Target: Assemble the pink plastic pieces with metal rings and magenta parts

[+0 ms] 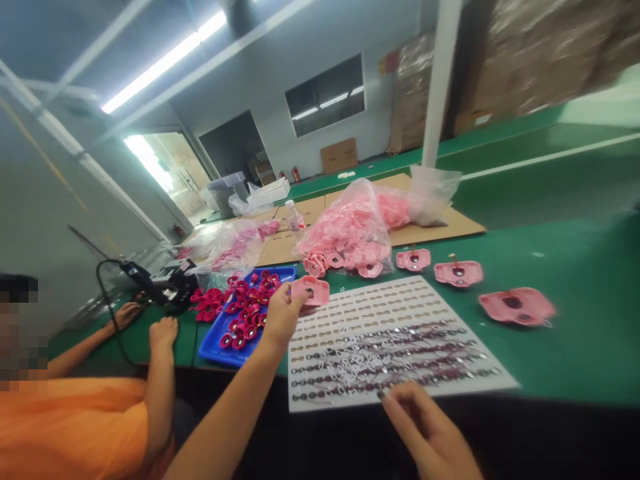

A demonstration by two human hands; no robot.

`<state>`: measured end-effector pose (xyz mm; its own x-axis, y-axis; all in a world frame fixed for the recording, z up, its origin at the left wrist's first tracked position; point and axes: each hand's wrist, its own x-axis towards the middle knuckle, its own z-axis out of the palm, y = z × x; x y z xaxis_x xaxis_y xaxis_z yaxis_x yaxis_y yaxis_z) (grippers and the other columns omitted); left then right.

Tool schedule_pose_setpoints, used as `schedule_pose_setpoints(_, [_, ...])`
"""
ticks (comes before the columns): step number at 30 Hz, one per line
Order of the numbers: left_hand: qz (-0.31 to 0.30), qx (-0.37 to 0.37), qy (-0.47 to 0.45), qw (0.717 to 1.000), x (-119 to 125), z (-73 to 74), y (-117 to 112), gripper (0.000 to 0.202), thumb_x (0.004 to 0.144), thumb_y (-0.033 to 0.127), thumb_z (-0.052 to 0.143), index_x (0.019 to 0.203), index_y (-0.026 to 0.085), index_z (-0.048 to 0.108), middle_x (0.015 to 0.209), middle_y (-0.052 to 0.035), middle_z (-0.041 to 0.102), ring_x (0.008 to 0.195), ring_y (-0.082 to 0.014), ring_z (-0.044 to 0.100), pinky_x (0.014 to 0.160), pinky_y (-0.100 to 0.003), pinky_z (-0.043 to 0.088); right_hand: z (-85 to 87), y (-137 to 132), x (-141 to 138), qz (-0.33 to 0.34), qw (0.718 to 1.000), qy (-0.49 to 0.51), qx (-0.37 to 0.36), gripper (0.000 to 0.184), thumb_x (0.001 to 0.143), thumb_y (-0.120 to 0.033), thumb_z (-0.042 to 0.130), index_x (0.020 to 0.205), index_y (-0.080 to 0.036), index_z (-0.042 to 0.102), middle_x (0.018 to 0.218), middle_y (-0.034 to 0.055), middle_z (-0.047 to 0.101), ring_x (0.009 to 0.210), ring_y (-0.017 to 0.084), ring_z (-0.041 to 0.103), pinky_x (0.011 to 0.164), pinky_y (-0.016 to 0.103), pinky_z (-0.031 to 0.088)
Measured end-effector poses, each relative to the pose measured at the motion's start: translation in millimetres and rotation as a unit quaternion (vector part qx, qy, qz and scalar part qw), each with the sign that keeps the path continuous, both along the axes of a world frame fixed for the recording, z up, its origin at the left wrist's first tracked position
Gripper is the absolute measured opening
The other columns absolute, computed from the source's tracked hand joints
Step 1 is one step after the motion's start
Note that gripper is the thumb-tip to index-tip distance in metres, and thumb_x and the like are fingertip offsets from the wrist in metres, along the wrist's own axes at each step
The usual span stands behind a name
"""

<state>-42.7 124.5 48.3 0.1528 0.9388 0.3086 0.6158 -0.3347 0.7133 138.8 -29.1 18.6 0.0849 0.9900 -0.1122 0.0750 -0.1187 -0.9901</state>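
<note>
My left hand (pixel 283 315) grips a pink plastic shell (pixel 311 292) with a dark hole in it, held above the far left corner of a white foam board (pixel 400 408). Rows of slots run across this board; its nearer rows hold small dark parts with wires (pixel 400 363), and white rings (pixel 355 360) lie scattered over them. At the board's front edge, my right hand (pixel 425 427) is closed in a pinch on a small dark part (pixel 381 395), too small to name exactly. Several pink shells with dark inserts, such as one shell (pixel 517 307), lie on the green table to the right.
A blue tray (pixel 213 348) of magenta round pieces stands left of the board. Behind sit a clear bag of pink shells (pixel 345 230), cardboard (pixel 463 227) and a bottle (pixel 295 217). At left, a co-worker in an orange shirt (pixel 75 427) has hands near a black device (pixel 175 283).
</note>
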Motion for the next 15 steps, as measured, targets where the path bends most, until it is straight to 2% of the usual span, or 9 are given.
schedule_pose_setpoints(2, [-0.012, -0.039, -0.122, 0.992, 11, -2.3, -36, 0.032, 0.078, 0.033, 0.034, 0.102, 0.014, 0.045, 0.087, -0.0062, 0.057, 0.066, -0.0117, 0.057, 0.055, -0.023, 0.047, 30.5, 10, -3, 0.013, 0.998, -0.043, 0.051, 0.016, 0.074, -0.040, 0.040, 0.071, -0.025, 0.047, 0.067, 0.0019, 0.050, 0.065, 0.017, 0.047, 0.062, 0.027, 0.038])
schedule_pose_setpoints(5, [0.011, -0.058, -0.162, 0.985, 25, -2.1, -83, 0.027, 0.077, 0.032, 0.037, 0.096, 0.018, 0.051, 0.084, -0.0032, 0.058, 0.071, -0.0132, 0.056, 0.059, -0.024, 0.048, 57.0, 22, -14, 0.009, 0.985, -0.117, 0.126, 0.017, 0.078, -0.034, 0.036, 0.075, -0.023, 0.048, 0.070, 0.0021, 0.051, 0.066, 0.016, 0.047, 0.064, 0.027, 0.037])
schedule_pose_setpoints(7, [0.022, -0.057, -0.135, 0.989, 30, 0.3, -105, 0.027, 0.077, 0.030, 0.038, 0.097, 0.019, 0.052, 0.079, -0.0024, 0.058, 0.070, -0.0134, 0.055, 0.062, -0.025, 0.047, 61.0, 26, -24, -0.003, 0.972, -0.171, 0.164, 0.016, 0.079, -0.031, 0.035, 0.078, -0.022, 0.048, 0.073, 0.0020, 0.051, 0.067, 0.016, 0.046, 0.064, 0.027, 0.035])
schedule_pose_setpoints(9, [0.023, -0.045, -0.108, 0.993, 30, 3.9, -119, 0.029, 0.077, 0.027, 0.038, 0.102, 0.020, 0.050, 0.079, -0.0030, 0.058, 0.071, -0.0139, 0.054, 0.064, -0.026, 0.046, 58.0, 26, -32, -0.021, 0.956, -0.225, 0.187, 0.015, 0.080, -0.029, 0.036, 0.079, -0.022, 0.048, 0.074, 0.0018, 0.051, 0.070, 0.016, 0.046, 0.064, 0.027, 0.034])
schedule_pose_setpoints(12, [0.011, -0.011, -0.079, 0.997, 26, 8.9, -128, 0.032, 0.077, 0.024, 0.039, 0.109, 0.022, 0.045, 0.087, -0.0040, 0.058, 0.074, -0.0144, 0.053, 0.068, -0.027, 0.044, 50.7, 23, -39, -0.024, 0.942, -0.271, 0.196, 0.013, 0.080, -0.028, 0.036, 0.078, -0.021, 0.047, 0.074, 0.0009, 0.050, 0.071, 0.015, 0.045, 0.064, 0.027, 0.034])
schedule_pose_setpoints(15, [-0.010, 0.020, -0.070, 0.997, 18, 10.6, -133, 0.033, 0.077, 0.021, 0.040, 0.109, 0.021, 0.045, 0.094, -0.0044, 0.058, 0.078, -0.0150, 0.053, 0.073, -0.027, 0.042, 48.6, 21, -40, -0.020, 0.944, -0.271, 0.188, 0.015, 0.080, -0.030, 0.038, 0.073, -0.020, 0.046, 0.071, 0.0002, 0.048, 0.067, 0.014, 0.045, 0.063, 0.027, 0.035])
